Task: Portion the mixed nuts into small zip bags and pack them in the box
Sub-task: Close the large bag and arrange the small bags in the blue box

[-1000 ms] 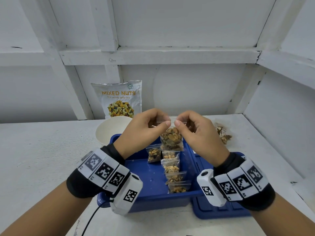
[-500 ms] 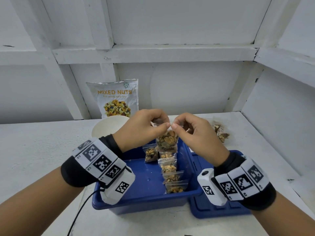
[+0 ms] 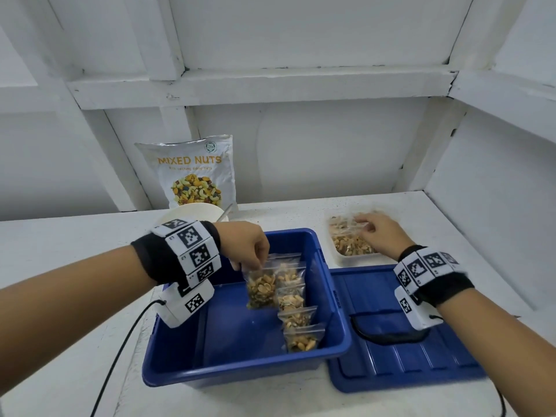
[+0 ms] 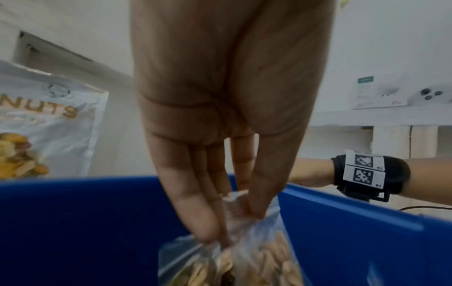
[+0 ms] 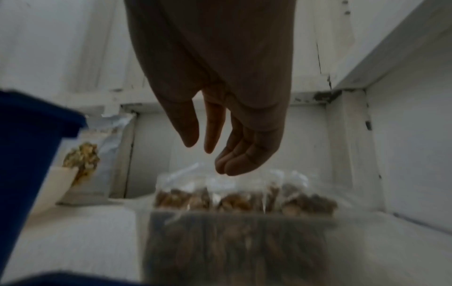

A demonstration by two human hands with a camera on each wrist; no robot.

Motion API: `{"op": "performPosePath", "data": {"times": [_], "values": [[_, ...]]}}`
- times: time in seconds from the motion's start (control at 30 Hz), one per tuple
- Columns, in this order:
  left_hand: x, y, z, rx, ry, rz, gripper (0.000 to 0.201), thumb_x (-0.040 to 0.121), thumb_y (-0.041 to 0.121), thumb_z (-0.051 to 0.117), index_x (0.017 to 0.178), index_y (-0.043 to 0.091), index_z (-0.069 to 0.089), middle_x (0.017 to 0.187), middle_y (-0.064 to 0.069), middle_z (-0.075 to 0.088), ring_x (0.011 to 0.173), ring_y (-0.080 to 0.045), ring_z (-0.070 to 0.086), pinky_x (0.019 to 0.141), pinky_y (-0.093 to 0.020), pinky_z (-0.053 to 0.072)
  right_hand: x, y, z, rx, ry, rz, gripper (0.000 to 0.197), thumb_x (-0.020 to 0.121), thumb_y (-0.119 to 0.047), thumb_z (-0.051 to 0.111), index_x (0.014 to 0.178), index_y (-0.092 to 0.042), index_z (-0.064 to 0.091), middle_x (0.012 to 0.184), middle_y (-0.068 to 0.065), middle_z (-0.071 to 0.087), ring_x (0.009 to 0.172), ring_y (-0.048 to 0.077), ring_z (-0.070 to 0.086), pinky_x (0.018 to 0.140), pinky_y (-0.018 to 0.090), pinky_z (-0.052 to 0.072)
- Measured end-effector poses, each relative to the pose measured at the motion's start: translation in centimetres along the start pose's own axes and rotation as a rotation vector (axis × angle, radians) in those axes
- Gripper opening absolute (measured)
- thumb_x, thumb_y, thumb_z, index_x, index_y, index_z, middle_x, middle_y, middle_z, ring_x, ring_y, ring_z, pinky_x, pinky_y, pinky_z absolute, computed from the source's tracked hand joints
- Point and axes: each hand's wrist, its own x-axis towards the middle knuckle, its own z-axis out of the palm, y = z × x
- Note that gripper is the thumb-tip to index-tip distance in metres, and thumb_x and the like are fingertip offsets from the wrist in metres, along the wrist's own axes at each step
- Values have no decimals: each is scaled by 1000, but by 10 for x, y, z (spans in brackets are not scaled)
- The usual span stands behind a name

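Sealing done; hands now split apart. Left hand point(image 3: 251, 246) pinching filled bag point(image 3: 261, 286) by its top, lowering it into blue box point(image 3: 337, 302) left of the bag row point(image 3: 296, 308). Right hand point(image 3: 377, 233), fingers loose and holding nothing, gone far right over tray point(image 3: 349, 255) of filled bags. Likely fetching the next; packing well along.

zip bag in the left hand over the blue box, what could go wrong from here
1. The left hand pinches the zip bag only at its top edge, so it might slip or pop open.
2. Lowered carelessly, it may knock the row of packed bags leaning along the blue box wall.
3. The right hand hovers open over the tray of filled bags while attention is split.
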Motion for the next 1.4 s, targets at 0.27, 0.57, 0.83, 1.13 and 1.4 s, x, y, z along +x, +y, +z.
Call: {"op": "performPosePath", "data": {"times": [0.27, 0.57, 0.83, 1.13, 1.4], "values": [[26, -7, 14, 159, 80, -126, 13, 81, 10, 63, 90, 12, 72, 64, 11, 53, 72, -9, 50, 64, -21, 42, 12, 10, 27, -73, 32, 43, 26, 91, -17, 55, 116, -9, 60, 113, 11, 63, 105, 28, 57, 88, 36, 44], [24, -15, 11, 101, 189, -100, 17, 85, 16, 63, 98, 12, 73, 98, -3, 69, 81, -9, 52, 74, -22, 43, 10, 13, 20, 176, 25, 13, 11, 90, -12, 57, 98, -10, 64, 70, 0, 62, 62, 15, 58, 63, 29, 51], [21, -12, 10, 140, 128, -119, 22, 87, 24, 61, 103, 13, 70, 103, -3, 68, 83, -10, 53, 74, -23, 43, -7, -21, -7, 275, 130, -119, 5, 90, -14, 57, 88, -15, 62, 74, -1, 64, 72, 15, 63, 70, 32, 54], [-20, 3, -19, -241, 594, 142, 21, 90, 26, 59, 105, 15, 67, 87, 5, 64, 79, -7, 59, 71, -16, 45, -48, -97, -34, 465, 164, -363, 7, 92, -14, 55, 93, -15, 62, 78, 2, 66, 69, 12, 64, 68, 28, 56], [-39, 11, -13, -780, 821, 448, 8, 86, 14, 62, 87, 22, 64, 84, 5, 66, 79, -1, 62, 71, -12, 47, -66, -139, -23, 632, 70, -452, 13, 90, -8, 56, 86, -18, 62, 71, -1, 64, 63, 8, 62, 66, 23, 56]]}}
